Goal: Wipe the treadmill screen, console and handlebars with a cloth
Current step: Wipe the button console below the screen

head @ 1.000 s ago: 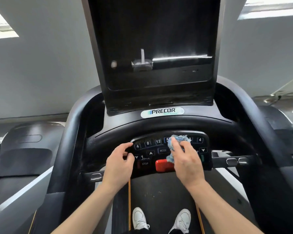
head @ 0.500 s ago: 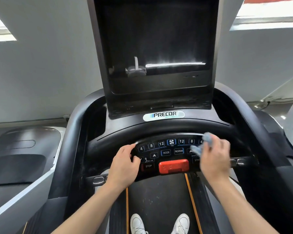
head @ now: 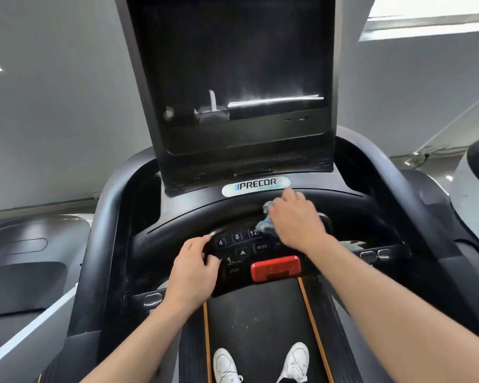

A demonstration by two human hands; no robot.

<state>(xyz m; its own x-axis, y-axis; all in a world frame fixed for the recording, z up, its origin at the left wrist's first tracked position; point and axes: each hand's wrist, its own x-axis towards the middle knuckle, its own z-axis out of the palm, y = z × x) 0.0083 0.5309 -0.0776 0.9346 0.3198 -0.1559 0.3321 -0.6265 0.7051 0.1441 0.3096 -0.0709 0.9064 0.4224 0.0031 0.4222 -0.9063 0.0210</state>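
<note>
The treadmill's dark screen [head: 233, 64] stands upright above the black console [head: 194, 214]. Below it is the button panel [head: 242, 248] with number keys and a red stop bar [head: 275, 268]. My right hand [head: 295, 219] holds a crumpled blue cloth [head: 264, 221] against the curved console top, just above the panel's right half. My left hand [head: 195, 268] rests on the panel's left edge, fingers curled over it. The handlebars [head: 108, 217] curve round both sides; short grips with silver sensors [head: 151, 298] stick out left and right.
The black running belt [head: 255, 322] with orange side lines lies below, and my white shoes [head: 227, 366] stand on it. Neighbouring machines sit at the left [head: 25, 261] and right [head: 470, 175]. A grey wall is behind.
My right hand has carried the cloth from the panel's right edge up and leftward onto the curved console top. My left hand stays on the panel's left edge.
</note>
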